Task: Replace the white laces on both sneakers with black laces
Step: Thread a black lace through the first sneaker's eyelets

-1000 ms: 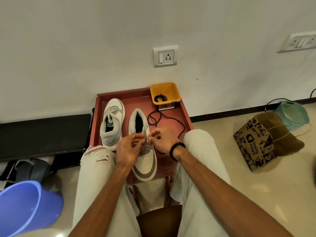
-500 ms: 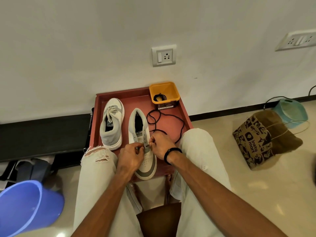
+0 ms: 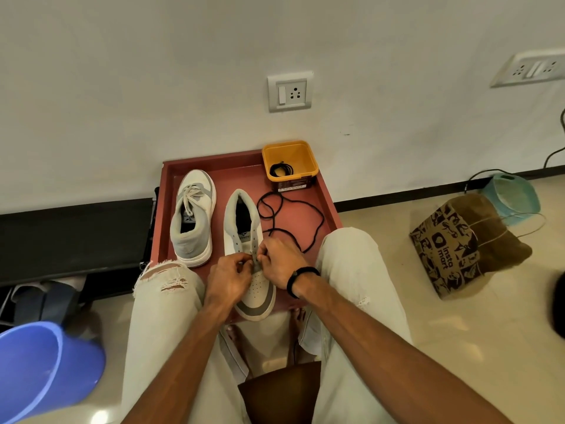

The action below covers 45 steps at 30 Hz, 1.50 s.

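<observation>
Both hands, left hand point(image 3: 230, 278) and right hand point(image 3: 279, 261), are seen pinched together over the near sneaker point(image 3: 250, 255), lower toward its toe than a second ago. Black lace point(image 3: 318, 223) trails right on the red tray point(image 3: 331, 209); threading judged begun. White-laced sneaker point(image 3: 192, 217) lies untouched at left.

The left hand point(image 3: 230, 278) and right hand point(image 3: 279, 261) cover the lace area of the near sneaker point(image 3: 248, 252), so what their curled fingertips pinch cannot be told. The loose black lace point(image 3: 318, 221) vanishes behind the right hand. Left of the hands, the blue bucket point(image 3: 46, 371) is cut off by the frame's edge.
</observation>
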Available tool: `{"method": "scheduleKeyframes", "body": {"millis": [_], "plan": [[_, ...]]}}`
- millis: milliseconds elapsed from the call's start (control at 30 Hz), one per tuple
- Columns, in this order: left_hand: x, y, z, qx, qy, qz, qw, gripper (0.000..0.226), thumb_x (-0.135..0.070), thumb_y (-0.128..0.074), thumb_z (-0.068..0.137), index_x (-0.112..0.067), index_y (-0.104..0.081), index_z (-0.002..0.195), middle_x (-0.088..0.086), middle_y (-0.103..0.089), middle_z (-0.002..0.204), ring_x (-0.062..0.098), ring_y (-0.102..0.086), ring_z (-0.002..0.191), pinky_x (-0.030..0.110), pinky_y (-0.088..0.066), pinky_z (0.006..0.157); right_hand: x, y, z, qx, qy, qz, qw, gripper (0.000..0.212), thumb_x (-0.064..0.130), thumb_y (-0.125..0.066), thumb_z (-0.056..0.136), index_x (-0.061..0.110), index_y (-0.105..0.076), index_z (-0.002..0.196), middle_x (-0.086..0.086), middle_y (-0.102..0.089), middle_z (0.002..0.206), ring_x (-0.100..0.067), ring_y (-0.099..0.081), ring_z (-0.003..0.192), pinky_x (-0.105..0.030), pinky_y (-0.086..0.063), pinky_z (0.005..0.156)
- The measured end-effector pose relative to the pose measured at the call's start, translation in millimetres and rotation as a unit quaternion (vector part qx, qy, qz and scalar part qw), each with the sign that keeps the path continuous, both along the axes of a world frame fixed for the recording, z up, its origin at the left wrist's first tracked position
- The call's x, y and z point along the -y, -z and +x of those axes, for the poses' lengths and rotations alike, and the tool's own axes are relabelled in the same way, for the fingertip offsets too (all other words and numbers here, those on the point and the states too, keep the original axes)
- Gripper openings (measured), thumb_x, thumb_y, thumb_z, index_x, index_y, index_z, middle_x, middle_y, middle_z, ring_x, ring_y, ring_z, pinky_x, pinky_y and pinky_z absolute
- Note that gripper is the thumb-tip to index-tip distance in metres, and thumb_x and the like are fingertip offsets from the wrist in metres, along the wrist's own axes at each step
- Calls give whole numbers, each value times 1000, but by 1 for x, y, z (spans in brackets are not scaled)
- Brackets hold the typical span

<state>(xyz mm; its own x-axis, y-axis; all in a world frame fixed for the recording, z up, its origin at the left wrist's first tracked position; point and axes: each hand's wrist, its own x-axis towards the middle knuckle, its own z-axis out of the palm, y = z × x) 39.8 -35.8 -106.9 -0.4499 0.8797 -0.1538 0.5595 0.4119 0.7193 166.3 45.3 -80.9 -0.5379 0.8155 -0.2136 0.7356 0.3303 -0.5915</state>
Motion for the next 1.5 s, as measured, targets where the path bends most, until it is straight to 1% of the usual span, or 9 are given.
{"method": "scheduleKeyframes", "body": {"millis": [167, 433, 633, 767, 933, 1067, 1233, 1367, 1500], "plan": [[0, 3, 2, -5, 11, 0, 1000, 22, -21, -55, 99, -25, -75, 106, 5, -75, 82, 34, -70, 81, 43, -58, 73, 3, 1, -2, 9, 1, 8, 1000, 12, 13, -57, 93, 23, -58, 87, 1, -65, 89, -24, -61, 85, -45, -57, 75], [-1, 1, -2, -73, 52, -19, 996, 15, -28, -53, 104, -22, -67, 105, 4, -74, 96, 33, -68, 91, 46, -53, 79, 4, -2, 2, -17, 6, -1, 1000, 11, 14, -62, 92, 22, -58, 98, -2, -66, 93, -25, -63, 87, -47, -58, 78], [3, -5, 5, -160, 53, 18, 986, 19, -26, -47, 105, -14, -60, 111, 16, -73, 94, 43, -67, 85, 50, -53, 71, 8, -18, 7, 27, -128, 28, 991, 79, 24, -68, 85, 43, -26, 150, -7, -53, 109, -27, -60, 86, -36, -50, 64], [2, -5, 7, -162, 47, 38, 985, 25, -23, -46, 105, -12, -60, 122, 15, -75, 93, 41, -70, 83, 50, -55, 71, 12, -12, 6, 67, -121, 65, 988, 65, 34, -68, 90, 40, -35, 146, -7, -53, 121, -30, -62, 100, -40, -54, 75], [3, -10, 0, -100, -5, 127, 987, 16, -21, -45, 107, -13, -59, 103, 2, -66, 81, 22, -63, 67, 42, -53, 61, 5, -13, 4, 50, -93, 82, 991, 44, 45, -69, 91, 32, -52, 129, -3, -58, 123, -28, -61, 108, -41, -52, 81], [4, -29, -8, 60, -115, 156, 979, 22, -25, -41, 111, -12, -59, 109, -1, -66, 86, 10, -63, 73, 24, -50, 67, 3, -13, 5, 57, -83, 81, 992, 41, 49, -68, 93, 32, -58, 128, -5, -59, 122, -28, -59, 110, -41, -51, 84], [4, -38, -13, 245, -164, 186, 937, 18, -24, -48, 109, -20, -65, 106, 2, -71, 91, 8, -66, 78, 26, -57, 76, 3, -6, -3, -29, -46, 71, 996, 26, 46, -64, 97, 29, -70, 116, -4, -59, 105, -23, -57, 99, -39, -51, 78], [4, -32, -13, 104, -80, 160, 978, 17, -26, -55, 106, -19, -70, 108, -6, -74, 93, 0, -69, 81, 19, -57, 73, 3, -13, -5, -171, -16, 32, 985, 28, 36, -67, 97, 29, -70, 124, 4, -60, 106, -4, -52, 86, -14, -43, 73], [6, -32, -13, 56, -92, 165, 980, 18, -25, -56, 105, -15, -71, 109, -8, -73, 89, -4, -68, 78, 9, -51, 66, 1, -17, -4, -245, 43, -12, 969, 17, 26, -74, 93, 21, -75, 109, 11, -73, 98, -3, -67, 79, -26, -58, 76]]}}
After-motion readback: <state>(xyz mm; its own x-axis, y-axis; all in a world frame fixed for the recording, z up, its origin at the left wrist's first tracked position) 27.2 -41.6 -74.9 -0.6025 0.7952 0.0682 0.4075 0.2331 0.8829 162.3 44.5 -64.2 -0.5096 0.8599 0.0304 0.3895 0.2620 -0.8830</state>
